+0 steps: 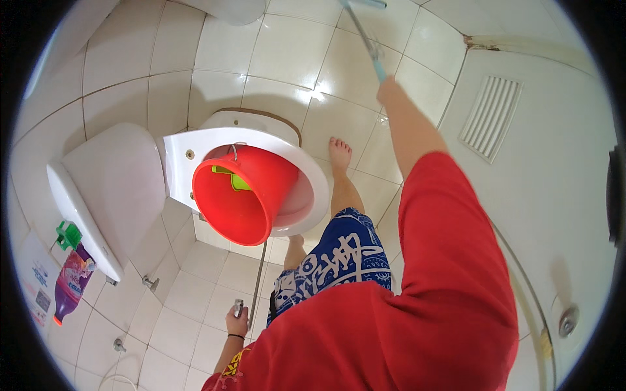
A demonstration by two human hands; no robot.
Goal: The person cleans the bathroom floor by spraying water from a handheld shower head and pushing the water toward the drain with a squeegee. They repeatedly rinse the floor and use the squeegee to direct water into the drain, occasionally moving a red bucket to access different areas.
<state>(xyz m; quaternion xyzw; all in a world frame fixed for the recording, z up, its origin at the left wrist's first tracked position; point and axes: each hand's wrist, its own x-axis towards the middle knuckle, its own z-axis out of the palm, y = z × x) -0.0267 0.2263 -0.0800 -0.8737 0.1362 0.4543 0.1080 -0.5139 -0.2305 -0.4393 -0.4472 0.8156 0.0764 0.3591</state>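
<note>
My left hand (236,323) is closed round a chrome handheld sprayer (238,306), low in the view beside my shorts. A grey hose (261,270) runs up from near it toward the toilet. My right arm reaches far forward, and my right hand (388,91) grips the light blue end of a long thin pole (360,29). The pole is partly blurred, with a blue-grey bar at its far end by the top edge. A red bucket (280,176) lies tilted in the white toilet bowl (317,186), with a lime-green dipper (240,182) inside it.
The toilet tank (124,189) stands at left, with a purple bottle (73,281) and a green plastic item (68,234) on it. Taps (150,283) stick out from the tiled wall. A white door with a vent (491,117) is at right. The tiled floor (352,68) looks shiny.
</note>
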